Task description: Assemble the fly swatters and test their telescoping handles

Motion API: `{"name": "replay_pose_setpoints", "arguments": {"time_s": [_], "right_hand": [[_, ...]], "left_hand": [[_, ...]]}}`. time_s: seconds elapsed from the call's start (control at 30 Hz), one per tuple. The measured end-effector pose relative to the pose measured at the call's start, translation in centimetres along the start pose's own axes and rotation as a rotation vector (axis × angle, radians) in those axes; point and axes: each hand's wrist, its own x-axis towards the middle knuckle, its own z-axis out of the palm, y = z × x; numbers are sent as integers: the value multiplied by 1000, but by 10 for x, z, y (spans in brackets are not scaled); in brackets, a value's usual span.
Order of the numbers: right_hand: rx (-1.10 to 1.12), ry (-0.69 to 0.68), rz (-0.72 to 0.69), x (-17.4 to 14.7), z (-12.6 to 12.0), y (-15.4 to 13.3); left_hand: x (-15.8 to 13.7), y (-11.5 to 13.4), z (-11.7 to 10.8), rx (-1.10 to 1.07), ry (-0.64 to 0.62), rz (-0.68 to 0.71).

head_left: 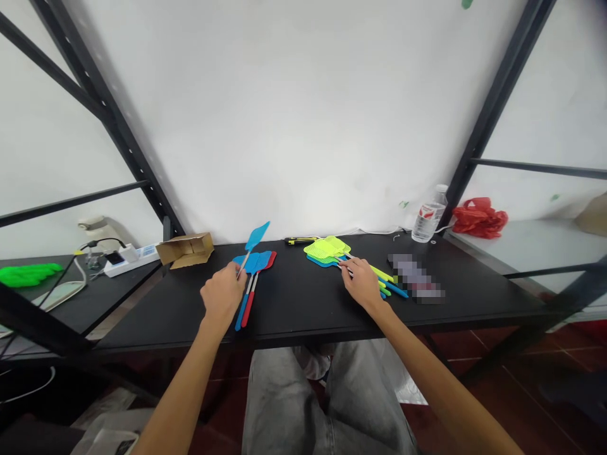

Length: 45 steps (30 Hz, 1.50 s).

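My left hand (pixel 224 292) is closed around the shaft of a blue fly swatter (pixel 257 236), its head tilted up above the table. Just beyond and beneath it lie another blue fly swatter (pixel 253 261) and a red fly swatter (pixel 251 308), heads overlapping, handles toward me. On the right side a fanned stack of yellow-green fly swatters (pixel 327 247) rests on top of a blue fly swatter (pixel 318 260), with several handles pointing to the lower right. Over the shafts of this stack my right hand (pixel 363 281) is closed, fingertips on a thin shaft; its palm side is hidden.
The black table (pixel 294 309) meets a white wall. An open cardboard box (pixel 186 250) and a power strip (pixel 133 259) stand at left. A yellow-black utility knife (pixel 301 240) lies at the back. At right are a water bottle (pixel 429 215), a blurred-out item (pixel 416 277) and a red plastic bag (pixel 480 218).
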Motion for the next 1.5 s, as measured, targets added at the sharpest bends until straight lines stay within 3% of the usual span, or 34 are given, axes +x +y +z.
{"name": "replay_pose_setpoints", "arguments": {"time_s": [0.13,0.23,0.33,0.43,0.53,0.73,0.8,1.2,1.5], "right_hand": [[530,-47,191,11,12,-7],[997,-62,451,20,25,-10],[1233,-53,610,25,33,-9],[1248,-11,657,24,35,-7],[1251,17,613,20,35,-7],[1391,-289,543,12,36,-20],[1383,-319,522,11,38,-24],[1352,-174,555,13,41,-21],[1432,84,542,19,28,-17]], "left_hand": [[-4,52,-1,-90,24,214],[-11,84,18,-187,-25,372],[-19,95,43,-222,-41,452],[-23,92,61,-255,8,425],[-24,88,68,-284,34,421],[-30,95,67,-304,-16,563],[-33,97,67,-320,-20,615],[-30,94,72,-364,25,633],[-28,89,69,-262,219,626]]}}
